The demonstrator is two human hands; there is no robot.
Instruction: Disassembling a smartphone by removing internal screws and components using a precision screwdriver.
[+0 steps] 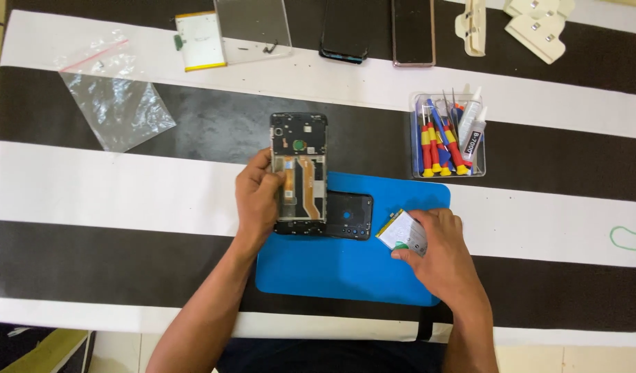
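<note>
— Nearest us, what do we have?

— Our two forearms coming up from the bottom edge, and under them the blue work mat [332, 276] on the black-and-white striped counter [90, 186].

— And our left hand [258, 197]?

— Its grip is closed around the left edge of the opened phone frame [299, 173], thumb across the front, fingers behind. We see the frame's circuit board at the top and an orange flex cable running down the empty battery bay. It sits half over the mat's upper left corner, half over the counter.

— Our right hand [439, 252]?

— Its grip is pinched shut on a flat phone battery [401, 233], white and grey with a yellow edge, fingers over its right side. The battery is tilted above the mat, to the right of the frame and apart from it.

— Between them?

— A black back cover [349, 215] lies flat on the mat, just beside the frame's lower right corner.

— Farther off?

— A clear tray [448, 169] of red, yellow and blue screwdrivers [439, 145] with a glue tube [470, 128], right of the frame. Along the far edge we see another battery [200, 40], a clear panel [252, 27], two dark phones [377, 31] and cream plastic pieces [539, 24]. A clear zip bag [114, 97] lies at the far left, and a green rubber band [627, 238] at the right.
</note>
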